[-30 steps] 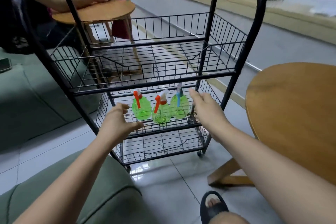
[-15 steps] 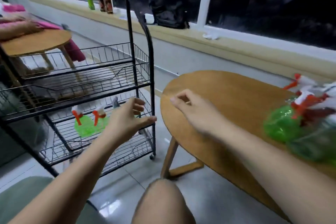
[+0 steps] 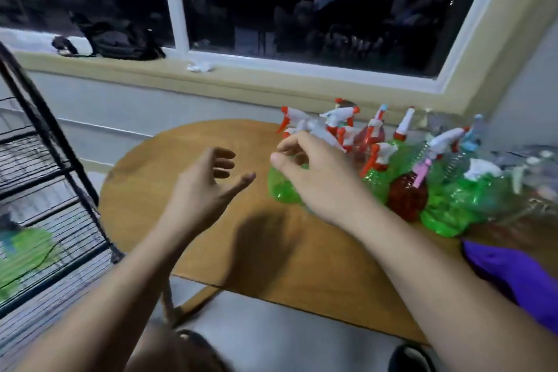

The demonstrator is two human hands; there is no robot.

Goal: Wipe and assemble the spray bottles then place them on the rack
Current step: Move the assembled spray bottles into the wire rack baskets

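Several green and red spray bottles with white-and-red trigger heads stand crowded at the back right of the round wooden table (image 3: 187,251). My right hand (image 3: 314,178) reaches the nearest green bottle (image 3: 280,190); its thumb and loosely curled fingers sit apart at the bottle's neck, below the white trigger head (image 3: 305,124). My left hand (image 3: 208,187) hovers over the table, fingers spread and holding nothing. A purple cloth (image 3: 513,272) lies on the table by my right forearm. The black wire rack (image 3: 60,166) stands at the left with a blurred green bottle (image 3: 24,248) on a lower shelf.
A red bottle (image 3: 406,199) stands among the green ones. Clear plastic wrapping (image 3: 531,166) lies at the far right. A window sill behind the table holds a black bag (image 3: 120,39) and a crumpled white tissue (image 3: 199,66). My knee and a sandal show at the bottom edge.
My view has swung right from the rack to the table. Both hands left the rack; the right hand has crossed the table to the nearest green bottle, and the left hand followed.
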